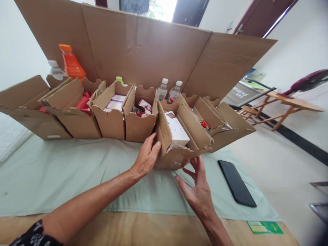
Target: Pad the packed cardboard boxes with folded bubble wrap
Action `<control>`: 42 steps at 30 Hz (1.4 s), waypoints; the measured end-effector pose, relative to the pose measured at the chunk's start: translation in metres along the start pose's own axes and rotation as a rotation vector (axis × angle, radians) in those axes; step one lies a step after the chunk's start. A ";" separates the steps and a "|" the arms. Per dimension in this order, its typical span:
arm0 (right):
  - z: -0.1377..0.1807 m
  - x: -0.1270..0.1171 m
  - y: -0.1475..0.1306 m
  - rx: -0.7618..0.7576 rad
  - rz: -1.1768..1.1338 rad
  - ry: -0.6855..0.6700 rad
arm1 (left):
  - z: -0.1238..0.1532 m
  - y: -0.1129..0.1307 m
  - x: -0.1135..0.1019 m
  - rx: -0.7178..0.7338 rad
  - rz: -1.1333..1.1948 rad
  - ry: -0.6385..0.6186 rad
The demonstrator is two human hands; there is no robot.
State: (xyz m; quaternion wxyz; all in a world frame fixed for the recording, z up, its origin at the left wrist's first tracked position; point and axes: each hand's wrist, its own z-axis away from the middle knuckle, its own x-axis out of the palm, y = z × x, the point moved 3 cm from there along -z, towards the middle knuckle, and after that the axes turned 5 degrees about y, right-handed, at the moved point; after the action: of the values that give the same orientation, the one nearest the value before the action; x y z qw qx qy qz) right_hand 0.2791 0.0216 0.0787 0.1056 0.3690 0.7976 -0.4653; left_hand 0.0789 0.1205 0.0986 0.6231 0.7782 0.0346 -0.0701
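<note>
A cardboard box (183,159) with an open top stands slightly forward of a row of similar boxes and holds a white carton (176,130). My left hand (145,155) rests along its left side, fingers stretched out and thumb raised. Below the box's front right corner is my right hand (196,186), its fingers apart and the fingertips at the lower edge; whether they press on it I cannot tell. Just left of my left hand stands a neighbouring box (140,128) with red and white packets (145,106).
Behind the boxes rises a tall cardboard panel (148,44). An orange bottle (73,65) and clear bottles (174,91) stand before it. A black phone (237,182) lies on the green cloth (77,174) at right. A green card (265,227) is by the table's front edge.
</note>
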 end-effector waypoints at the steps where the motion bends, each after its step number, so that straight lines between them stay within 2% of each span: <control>1: -0.001 -0.002 -0.001 -0.033 0.067 0.032 | 0.001 0.000 -0.005 -0.014 -0.009 0.000; 3: 0.004 -0.006 -0.008 -0.110 0.176 0.054 | 0.012 -0.001 -0.019 -0.037 -0.030 -0.016; 4: 0.008 -0.006 -0.012 -0.156 0.197 0.024 | 0.021 -0.002 -0.028 -0.046 -0.056 -0.037; 7: 0.017 0.006 -0.027 -0.302 0.179 -0.181 | 0.054 -0.009 -0.057 -0.045 -0.217 -0.137; 9: 0.012 0.018 -0.031 -0.352 0.187 -0.249 | 0.076 -0.017 -0.074 0.008 -0.336 -0.193; 11: 0.000 0.031 -0.030 -0.360 0.213 -0.246 | 0.094 -0.025 -0.087 0.101 -0.416 -0.214; 13: -0.016 0.041 -0.023 -0.341 0.237 -0.230 | 0.109 -0.033 -0.096 0.200 -0.472 -0.180; 17: -0.041 0.057 -0.004 -0.271 0.277 -0.281 | 0.128 -0.048 -0.106 0.349 -0.508 -0.017; 20: -0.051 0.060 0.003 -0.260 0.290 -0.309 | 0.133 -0.054 -0.107 0.417 -0.499 0.055; 23: -0.058 0.055 -0.009 -0.248 0.256 -0.288 | 0.133 -0.053 -0.106 0.467 -0.497 0.086; 26: -0.075 0.052 -0.045 -0.208 0.153 -0.235 | 0.130 -0.047 -0.106 0.486 -0.501 0.085; 29: -0.104 0.064 -0.090 -0.219 0.068 -0.234 | 0.128 -0.043 -0.106 0.482 -0.503 0.084; 32: -0.137 0.087 -0.118 -0.194 0.228 -0.268 | 0.127 -0.043 -0.106 0.481 -0.504 0.106; 35: -0.159 0.102 -0.125 -0.148 0.466 -0.278 | 0.126 -0.046 -0.107 0.480 -0.496 0.140; 37: -0.159 0.102 -0.127 -0.153 0.511 -0.273 | 0.126 -0.048 -0.107 0.475 -0.495 0.159; 39: -0.145 0.092 -0.128 -0.168 0.499 -0.277 | 0.126 -0.049 -0.108 0.464 -0.499 0.190; 42: -0.104 0.055 -0.129 -0.246 0.378 -0.223 | 0.127 -0.048 -0.115 0.408 -0.505 0.266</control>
State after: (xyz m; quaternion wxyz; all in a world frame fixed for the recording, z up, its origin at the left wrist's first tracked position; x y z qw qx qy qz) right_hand 0.1698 0.0952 0.1932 0.3222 0.4422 0.7485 -0.3747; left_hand -0.0495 0.0113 0.0422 0.4079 0.8558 0.2922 -0.1257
